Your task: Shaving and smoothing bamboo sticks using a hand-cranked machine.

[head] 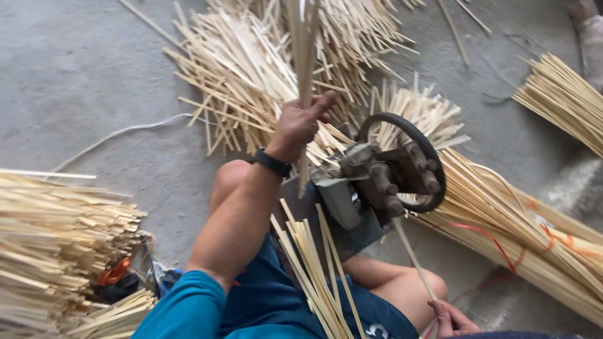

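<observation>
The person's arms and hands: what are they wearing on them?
The left hand is bare, with a black band like a watch on the wrist and a teal sleeve at the upper arm. The right hand is bare; no glove or sleeve shows.

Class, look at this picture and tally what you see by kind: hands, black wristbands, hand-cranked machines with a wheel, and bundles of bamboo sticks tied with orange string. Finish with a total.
Hands: 2 (left hand gripping upright bamboo strips; right hand on one thin stick)
Black wristbands: 1
Wheeled machines: 1
Tied bundles: 1
Total: 5
</observation>
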